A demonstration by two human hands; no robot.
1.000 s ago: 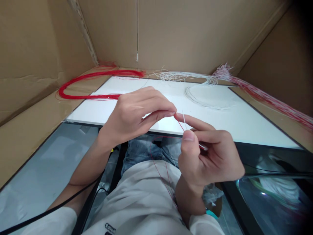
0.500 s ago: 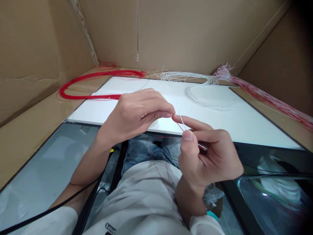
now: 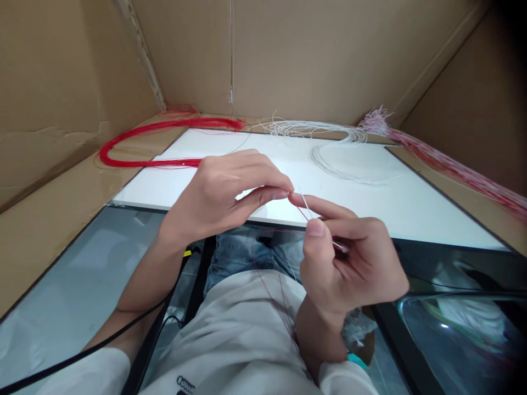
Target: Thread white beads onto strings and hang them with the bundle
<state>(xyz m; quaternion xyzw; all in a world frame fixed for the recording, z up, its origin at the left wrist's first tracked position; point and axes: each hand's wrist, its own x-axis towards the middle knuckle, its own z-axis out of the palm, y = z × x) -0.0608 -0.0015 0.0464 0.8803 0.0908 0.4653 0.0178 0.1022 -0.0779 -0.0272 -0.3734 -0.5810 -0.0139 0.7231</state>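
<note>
Beyond the hands, white board (image 3: 420, 203) is backed by cardboard (image 3: 296, 60). Red wire (image 3: 302, 213) is slanted down-right from left fingertips to right thumb; white wire (image 3: 305, 201) is pointed up, slightly left, from right thumb. Shirt lettering (image 3: 185, 383) is partly legible. Red wire is pinched by left hand (image 3: 230, 192); both wires are clamped by right hand (image 3: 354, 263), forefinger extended.
</note>
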